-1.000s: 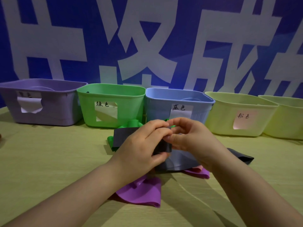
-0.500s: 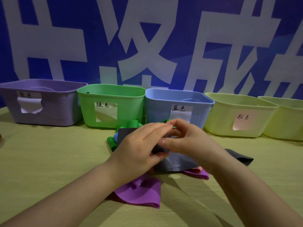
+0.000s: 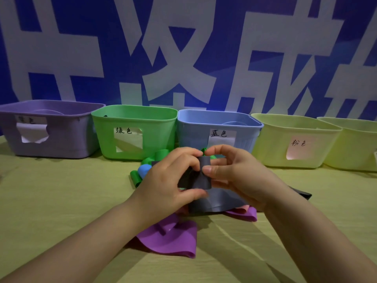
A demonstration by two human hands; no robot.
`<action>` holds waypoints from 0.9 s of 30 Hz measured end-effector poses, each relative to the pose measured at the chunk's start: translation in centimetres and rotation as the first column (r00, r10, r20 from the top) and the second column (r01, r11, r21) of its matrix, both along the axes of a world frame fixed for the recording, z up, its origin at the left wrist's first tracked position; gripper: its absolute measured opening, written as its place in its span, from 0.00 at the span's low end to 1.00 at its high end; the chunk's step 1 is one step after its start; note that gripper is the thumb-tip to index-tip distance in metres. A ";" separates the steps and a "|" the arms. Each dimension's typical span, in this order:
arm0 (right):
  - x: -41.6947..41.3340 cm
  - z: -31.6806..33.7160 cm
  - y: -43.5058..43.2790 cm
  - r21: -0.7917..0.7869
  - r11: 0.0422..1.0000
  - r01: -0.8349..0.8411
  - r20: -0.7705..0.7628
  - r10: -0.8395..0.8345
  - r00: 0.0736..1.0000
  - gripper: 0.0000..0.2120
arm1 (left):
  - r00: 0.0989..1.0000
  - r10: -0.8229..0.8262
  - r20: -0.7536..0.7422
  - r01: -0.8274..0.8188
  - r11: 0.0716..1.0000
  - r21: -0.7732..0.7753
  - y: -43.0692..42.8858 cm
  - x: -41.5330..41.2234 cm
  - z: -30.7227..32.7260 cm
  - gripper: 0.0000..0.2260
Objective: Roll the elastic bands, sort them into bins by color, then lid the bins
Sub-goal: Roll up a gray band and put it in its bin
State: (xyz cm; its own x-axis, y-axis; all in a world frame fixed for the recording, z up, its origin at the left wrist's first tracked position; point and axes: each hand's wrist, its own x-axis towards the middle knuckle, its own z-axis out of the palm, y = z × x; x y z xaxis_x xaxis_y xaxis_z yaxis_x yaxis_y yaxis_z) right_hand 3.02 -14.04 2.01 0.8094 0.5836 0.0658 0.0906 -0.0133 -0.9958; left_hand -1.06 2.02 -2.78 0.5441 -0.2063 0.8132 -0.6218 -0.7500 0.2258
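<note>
Grey band (image 3: 201,176) half-rolled — left hand (image 3: 169,180) & right hand (image 3: 234,176) both pinch the roll, tail draping onto purple band (image 3: 171,237).

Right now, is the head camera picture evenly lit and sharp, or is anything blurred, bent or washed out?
Head view: dim, bluish light, no harsh glare; soft forearm shadows on the table; wide lens bows the bin row; left hand, right hand and dark grey band look fairly sharp; purple bin label too faint to read.

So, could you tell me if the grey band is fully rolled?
Partly: left hand and right hand pinch the band, one end rolled; its tail lies unrolled below.
</note>
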 end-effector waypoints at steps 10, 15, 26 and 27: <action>0.4 -0.5 0.1 0.070 0.993 -0.095 -0.089 0.101 0.991 0.11 | 0.999 0.028 0.036 -0.031 0.997 0.065 0.2 -0.1 0.1 0.14; 0.2 -1.3 1.0 -0.181 0.967 0.178 0.362 -0.103 0.926 0.17 | 0.996 0.075 0.048 -0.078 0.995 0.058 0.0 -0.1 -0.1 0.11; -0.1 -0.5 0.5 -0.033 0.999 0.011 0.132 -0.006 0.991 0.15 | 1.000 -0.008 0.006 0.007 0.999 0.050 -0.2 -0.3 -0.1 0.15; -0.1 -0.3 0.4 -0.033 0.999 -0.001 0.122 0.005 0.993 0.15 | 1.000 -0.012 0.002 0.012 0.999 0.034 -0.2 -0.3 -0.2 0.16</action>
State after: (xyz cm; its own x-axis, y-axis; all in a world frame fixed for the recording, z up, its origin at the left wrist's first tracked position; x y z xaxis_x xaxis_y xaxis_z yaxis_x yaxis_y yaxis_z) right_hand 2.91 -13.65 1.69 0.7949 0.5892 0.1448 0.2117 -0.0457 -0.9763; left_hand -1.35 1.83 -2.96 0.5396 -0.2402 0.8069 -0.6315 -0.7493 0.1993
